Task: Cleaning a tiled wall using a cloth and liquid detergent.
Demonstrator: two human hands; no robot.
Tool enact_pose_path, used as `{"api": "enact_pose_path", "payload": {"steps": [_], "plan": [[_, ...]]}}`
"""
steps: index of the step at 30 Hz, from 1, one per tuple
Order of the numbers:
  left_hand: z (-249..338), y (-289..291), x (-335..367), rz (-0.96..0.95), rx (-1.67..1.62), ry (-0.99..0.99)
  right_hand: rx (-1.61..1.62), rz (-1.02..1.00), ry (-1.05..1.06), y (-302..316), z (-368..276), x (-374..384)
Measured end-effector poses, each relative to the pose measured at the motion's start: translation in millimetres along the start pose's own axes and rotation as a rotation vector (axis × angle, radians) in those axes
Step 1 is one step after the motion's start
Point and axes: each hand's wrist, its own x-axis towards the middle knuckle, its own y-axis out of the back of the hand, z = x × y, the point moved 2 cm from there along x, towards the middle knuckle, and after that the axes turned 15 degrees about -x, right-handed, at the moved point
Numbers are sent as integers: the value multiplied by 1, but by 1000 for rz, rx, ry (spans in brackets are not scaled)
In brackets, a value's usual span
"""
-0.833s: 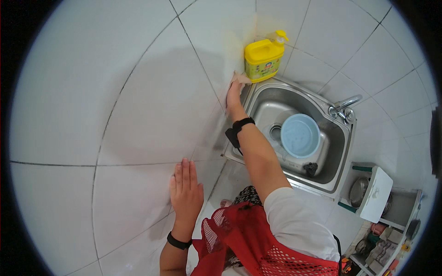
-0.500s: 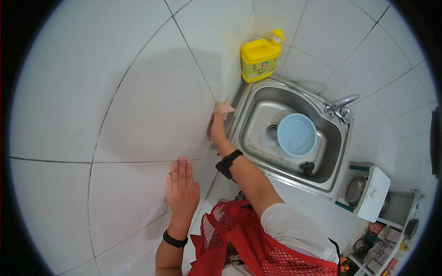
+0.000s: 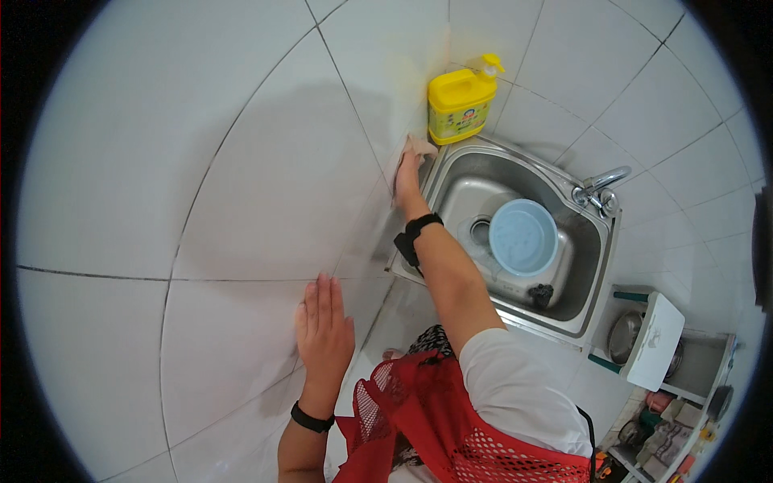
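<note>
My left hand (image 3: pixel 324 332) lies flat against the white tiled wall (image 3: pixel 274 193), its fingers stretched out and close together, holding nothing. With my right hand (image 3: pixel 408 179) I press a pale beige cloth (image 3: pixel 419 146) to the wall just above the sink's left rim. Part of the cloth sticks out past my fingertips; the rest is hidden under the hand. Close beyond it stands a yellow pump bottle (image 3: pixel 462 105) in the corner. To the right of my right hand is the steel sink (image 3: pixel 463 193), with a light blue basin (image 3: pixel 523 237) in it.
A chrome faucet (image 3: pixel 600 190) rises at the sink's right back. In the sink, near the basin, lies a dark crumpled scrubber (image 3: pixel 541 295). At the lower right are a white stool (image 3: pixel 656 340), a metal bowl (image 3: pixel 625 336) and a shelf (image 3: pixel 699 366) with various items.
My right hand has slid the cloth along the wall, away from me and toward the yellow bottle. My left hand stays flat on the wall; the view has shifted slightly.
</note>
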Motion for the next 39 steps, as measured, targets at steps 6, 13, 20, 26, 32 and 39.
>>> {"api": "enact_pose_path", "payload": {"steps": [6,13,20,26,32,39], "plan": [[0,-3,1,-9,47,-21,-205,79,40,-5,50,-69],[-2,-4,0,-30,65,-8,-283,147,129,-5,24,-42],[4,-6,3,-16,46,-26,-396,107,142,28,7,14],[-7,-9,-2,-20,97,-16,-408,75,53,2,47,-77],[-1,-7,1,-7,92,-37,-291,58,124,14,14,-25],[1,-8,1,-18,95,-33,-347,178,214,21,-1,2]]}}
